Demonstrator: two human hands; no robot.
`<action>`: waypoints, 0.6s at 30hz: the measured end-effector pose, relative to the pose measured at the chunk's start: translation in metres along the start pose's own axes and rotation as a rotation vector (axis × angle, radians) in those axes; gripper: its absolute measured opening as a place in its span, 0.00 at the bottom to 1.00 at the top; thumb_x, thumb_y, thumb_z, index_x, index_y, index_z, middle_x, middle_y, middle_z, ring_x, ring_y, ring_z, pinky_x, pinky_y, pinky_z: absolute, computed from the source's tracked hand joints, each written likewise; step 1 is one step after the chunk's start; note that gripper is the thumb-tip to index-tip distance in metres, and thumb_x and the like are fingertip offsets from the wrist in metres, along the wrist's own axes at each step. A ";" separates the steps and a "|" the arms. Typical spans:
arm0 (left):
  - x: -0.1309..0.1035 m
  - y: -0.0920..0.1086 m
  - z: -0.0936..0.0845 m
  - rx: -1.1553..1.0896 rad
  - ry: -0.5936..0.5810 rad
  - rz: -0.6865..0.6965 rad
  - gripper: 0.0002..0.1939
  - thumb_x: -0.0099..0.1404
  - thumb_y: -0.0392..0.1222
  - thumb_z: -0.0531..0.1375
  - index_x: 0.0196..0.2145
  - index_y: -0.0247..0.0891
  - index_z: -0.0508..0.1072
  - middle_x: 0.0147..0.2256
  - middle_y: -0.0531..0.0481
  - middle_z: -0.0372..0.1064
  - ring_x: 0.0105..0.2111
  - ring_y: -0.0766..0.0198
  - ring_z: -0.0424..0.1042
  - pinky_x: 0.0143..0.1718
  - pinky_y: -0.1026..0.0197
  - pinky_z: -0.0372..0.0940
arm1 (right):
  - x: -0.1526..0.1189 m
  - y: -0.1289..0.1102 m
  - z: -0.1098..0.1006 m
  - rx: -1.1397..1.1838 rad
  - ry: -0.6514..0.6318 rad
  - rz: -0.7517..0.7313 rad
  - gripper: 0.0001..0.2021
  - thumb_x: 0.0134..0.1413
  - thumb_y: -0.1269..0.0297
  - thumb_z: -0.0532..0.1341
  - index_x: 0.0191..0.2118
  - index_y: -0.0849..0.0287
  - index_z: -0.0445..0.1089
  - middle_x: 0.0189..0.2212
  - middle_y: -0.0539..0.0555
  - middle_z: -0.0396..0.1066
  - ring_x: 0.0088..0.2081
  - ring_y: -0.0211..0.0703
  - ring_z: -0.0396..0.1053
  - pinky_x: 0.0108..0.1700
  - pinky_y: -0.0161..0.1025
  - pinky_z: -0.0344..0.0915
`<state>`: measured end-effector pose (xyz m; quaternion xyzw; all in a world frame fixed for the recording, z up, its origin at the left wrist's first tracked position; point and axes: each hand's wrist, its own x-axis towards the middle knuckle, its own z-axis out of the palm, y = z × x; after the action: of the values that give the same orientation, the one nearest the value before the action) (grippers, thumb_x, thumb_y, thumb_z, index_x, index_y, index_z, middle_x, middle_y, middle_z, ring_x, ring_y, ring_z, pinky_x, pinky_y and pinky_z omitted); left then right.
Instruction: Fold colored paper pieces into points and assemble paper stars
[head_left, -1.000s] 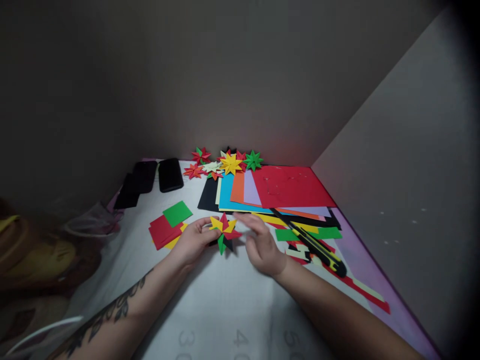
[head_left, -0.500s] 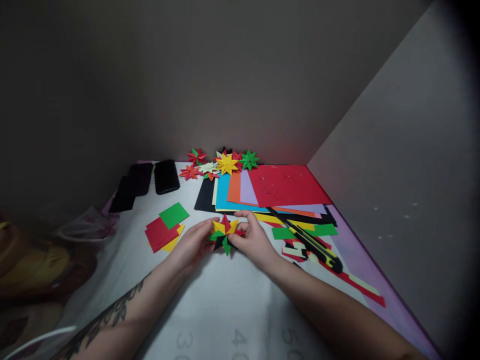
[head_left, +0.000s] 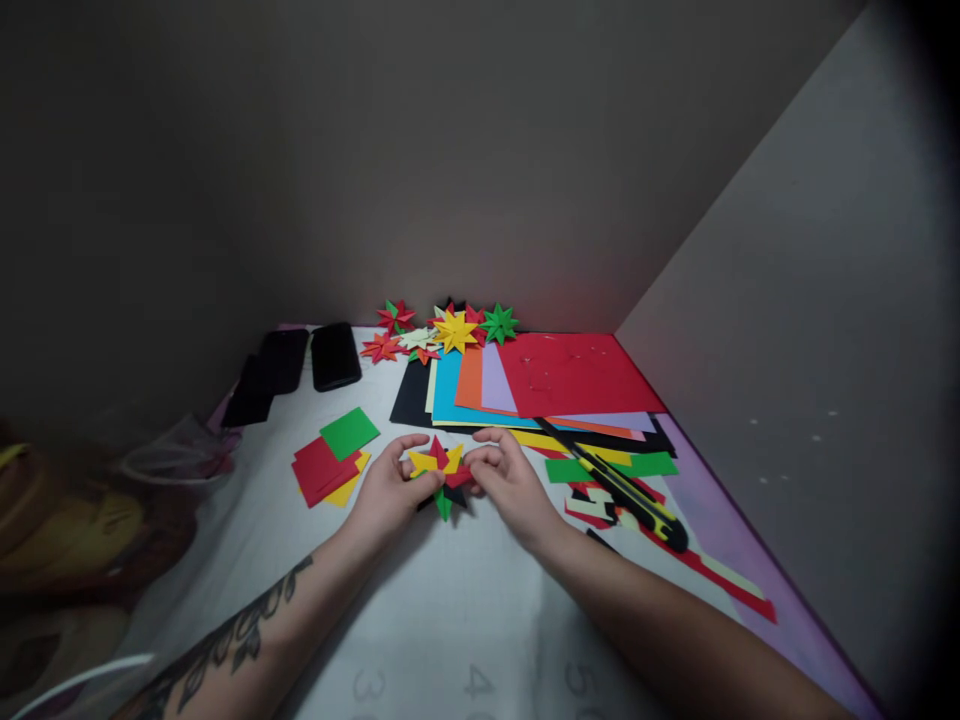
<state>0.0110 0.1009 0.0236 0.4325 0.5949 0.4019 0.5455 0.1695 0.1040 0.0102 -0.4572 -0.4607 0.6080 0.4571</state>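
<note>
A folded paper star with red, yellow, green and black points is held between my two hands above the white mat. My left hand grips its left side, thumb on the front near the centre and fingers behind. On the other side, my right hand pinches a red point between thumb and fingers. The left and lower parts of the star are partly covered by my left thumb. Just left of my left hand lie red squares, a green square and a yellow square of paper.
Finished paper stars cluster at the back wall. Coloured sheets are stacked at back right, with a utility knife and paper strips before them. A phone and black paper squares lie back left.
The star has shifted slightly left and tilted. My left thumb has come onto its front, and my right fingers have moved from near its centre to a red point at the right.
</note>
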 end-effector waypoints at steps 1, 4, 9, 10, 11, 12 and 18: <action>0.000 -0.001 -0.001 -0.007 0.002 0.005 0.25 0.48 0.40 0.64 0.45 0.37 0.64 0.16 0.64 0.50 0.15 0.75 0.50 0.17 0.71 0.45 | 0.000 0.001 0.000 -0.014 -0.002 -0.015 0.12 0.51 0.63 0.57 0.41 0.55 0.55 0.28 0.46 0.65 0.25 0.34 0.64 0.29 0.33 0.63; 0.002 -0.003 -0.002 -0.037 0.006 0.008 0.25 0.48 0.39 0.64 0.44 0.37 0.64 0.17 0.64 0.52 0.15 0.76 0.51 0.17 0.71 0.46 | -0.001 0.007 -0.004 -0.152 -0.006 -0.146 0.11 0.53 0.66 0.54 0.43 0.55 0.55 0.33 0.51 0.66 0.31 0.37 0.66 0.33 0.36 0.65; 0.005 -0.007 -0.003 -0.181 -0.024 -0.044 0.25 0.48 0.39 0.65 0.44 0.36 0.64 0.15 0.65 0.52 0.14 0.76 0.51 0.17 0.71 0.45 | -0.002 0.011 -0.014 -0.756 -0.035 -0.732 0.18 0.47 0.78 0.53 0.44 0.54 0.63 0.48 0.58 0.59 0.51 0.50 0.59 0.50 0.51 0.61; 0.005 -0.008 -0.003 -0.219 -0.047 -0.055 0.25 0.48 0.39 0.66 0.44 0.36 0.65 0.15 0.64 0.52 0.14 0.76 0.52 0.17 0.71 0.46 | -0.002 0.010 -0.015 -0.859 -0.071 -0.818 0.19 0.47 0.79 0.54 0.45 0.53 0.65 0.50 0.57 0.59 0.53 0.51 0.57 0.53 0.53 0.58; 0.005 -0.007 -0.002 -0.261 -0.075 -0.066 0.26 0.49 0.39 0.66 0.45 0.36 0.65 0.16 0.63 0.54 0.15 0.75 0.54 0.18 0.71 0.47 | -0.002 0.008 -0.016 -0.937 -0.100 -0.881 0.20 0.47 0.79 0.55 0.45 0.52 0.65 0.50 0.57 0.59 0.53 0.52 0.56 0.54 0.54 0.57; 0.004 -0.007 -0.002 -0.306 -0.106 -0.080 0.27 0.49 0.39 0.66 0.46 0.35 0.65 0.17 0.62 0.58 0.16 0.74 0.56 0.19 0.71 0.49 | -0.002 0.007 -0.017 -0.990 -0.116 -0.925 0.20 0.47 0.78 0.56 0.46 0.52 0.66 0.50 0.56 0.60 0.53 0.52 0.56 0.54 0.54 0.57; -0.003 0.002 -0.002 -0.567 -0.178 -0.220 0.26 0.58 0.53 0.59 0.49 0.34 0.68 0.30 0.48 0.72 0.29 0.65 0.70 0.29 0.66 0.61 | 0.001 0.002 -0.021 -0.990 -0.136 -1.044 0.16 0.49 0.77 0.57 0.44 0.54 0.67 0.45 0.55 0.70 0.50 0.50 0.60 0.49 0.51 0.61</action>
<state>0.0092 0.0989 0.0266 0.2298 0.4520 0.4510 0.7345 0.1896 0.1080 0.0052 -0.2920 -0.8679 0.0574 0.3977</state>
